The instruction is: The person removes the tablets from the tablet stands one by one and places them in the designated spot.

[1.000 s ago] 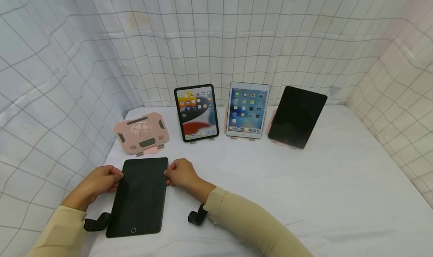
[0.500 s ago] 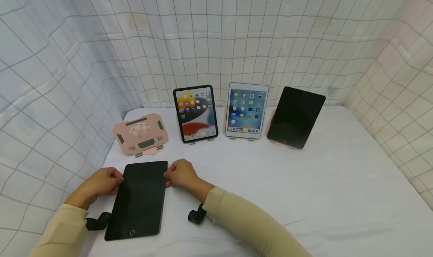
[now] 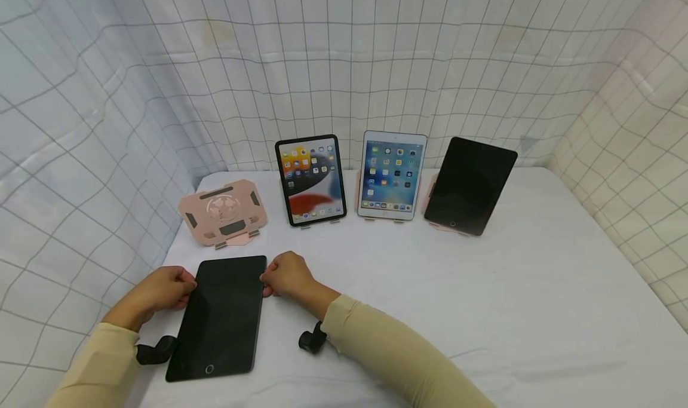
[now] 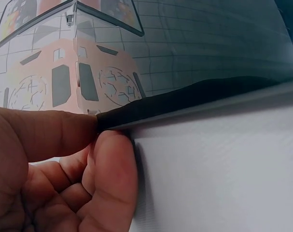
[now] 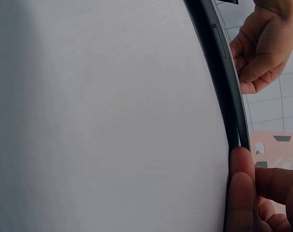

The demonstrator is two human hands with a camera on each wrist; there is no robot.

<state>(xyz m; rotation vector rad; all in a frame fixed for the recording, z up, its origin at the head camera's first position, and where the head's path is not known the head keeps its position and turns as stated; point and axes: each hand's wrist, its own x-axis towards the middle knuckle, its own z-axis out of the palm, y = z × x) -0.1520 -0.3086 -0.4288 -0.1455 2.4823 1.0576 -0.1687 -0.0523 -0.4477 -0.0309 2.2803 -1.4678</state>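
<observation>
A black tablet [image 3: 222,318] with a dark screen and a round home button lies face up at the front left, its button end toward the person. My left hand [image 3: 163,291] pinches its left edge near the far end; the left wrist view shows the thumb [image 4: 59,133] on top and a finger under the edge. Opposite, my right hand [image 3: 290,276] pinches the right edge between thumb and fingers, as the right wrist view shows. Behind the tablet stands a pink stand [image 3: 223,214] with cut-outs and small hooks, bearing nothing. The tablet's underside is hidden in the head view.
A black-framed tablet [image 3: 312,181], a white tablet [image 3: 392,175] and another dark-screened tablet [image 3: 470,187] lean on stands along the back. White cloth [image 3: 430,288] covers the table. A checked curtain [image 3: 344,67] closes off the back and sides.
Between one second and half a second ago the tablet's far edge shifted slightly toward the person. Both hands keep their grip, and almost nothing has moved since.
</observation>
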